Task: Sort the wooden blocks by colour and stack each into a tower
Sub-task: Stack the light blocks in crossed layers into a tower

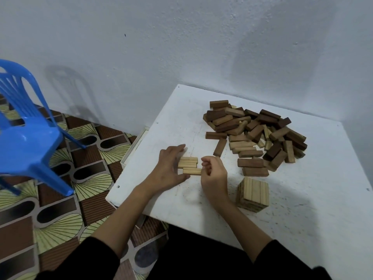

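Note:
Three light wooden blocks (189,165) lie side by side on the white table (302,209), the nearest one shifted right. My left hand (168,167) rests against their left ends with fingers spread. My right hand (214,172) has its fingers curled at the right end of the nearest block. To the right stands a short tower of light blocks (253,196). A mixed pile of dark and light blocks (256,136) lies at the back of the table.
A blue plastic chair (26,126) stands on the patterned floor to the left. The table sits against a white wall. A flat white tray edge (133,146) shows beside the table's left side.

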Available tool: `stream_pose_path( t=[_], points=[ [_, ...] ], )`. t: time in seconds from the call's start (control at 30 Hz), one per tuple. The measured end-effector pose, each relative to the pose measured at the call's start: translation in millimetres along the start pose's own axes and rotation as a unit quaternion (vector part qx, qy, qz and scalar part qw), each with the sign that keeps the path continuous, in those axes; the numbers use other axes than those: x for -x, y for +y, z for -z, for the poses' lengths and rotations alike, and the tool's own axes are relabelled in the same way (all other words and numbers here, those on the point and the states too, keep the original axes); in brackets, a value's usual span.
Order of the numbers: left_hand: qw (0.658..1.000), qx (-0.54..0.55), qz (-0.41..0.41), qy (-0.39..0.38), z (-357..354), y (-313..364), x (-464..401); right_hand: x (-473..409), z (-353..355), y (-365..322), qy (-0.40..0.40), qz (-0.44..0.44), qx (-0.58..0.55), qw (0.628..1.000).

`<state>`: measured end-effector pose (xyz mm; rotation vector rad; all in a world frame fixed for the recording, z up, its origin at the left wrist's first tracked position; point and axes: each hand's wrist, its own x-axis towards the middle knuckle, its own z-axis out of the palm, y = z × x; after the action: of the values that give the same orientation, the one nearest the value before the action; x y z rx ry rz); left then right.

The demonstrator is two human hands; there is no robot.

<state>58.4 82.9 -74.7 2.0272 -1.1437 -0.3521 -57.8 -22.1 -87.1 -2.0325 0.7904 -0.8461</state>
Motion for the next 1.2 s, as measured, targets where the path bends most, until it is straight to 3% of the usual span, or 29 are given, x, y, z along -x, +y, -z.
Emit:
stream_pose_path(
  t=[0.27,1.2],
  points=[
    [0.999,0.026,-0.006,0.038,-0.4,2.3,3.9,0.0,2.2,4.5,0.012,0.044,-0.012,0.999],
    [0.998,0.051,-0.001,0.027,-3.6,-2.7,5.2,0.4,0.9,9.2,0.002,0.087,-0.017,0.996]
  ],
)
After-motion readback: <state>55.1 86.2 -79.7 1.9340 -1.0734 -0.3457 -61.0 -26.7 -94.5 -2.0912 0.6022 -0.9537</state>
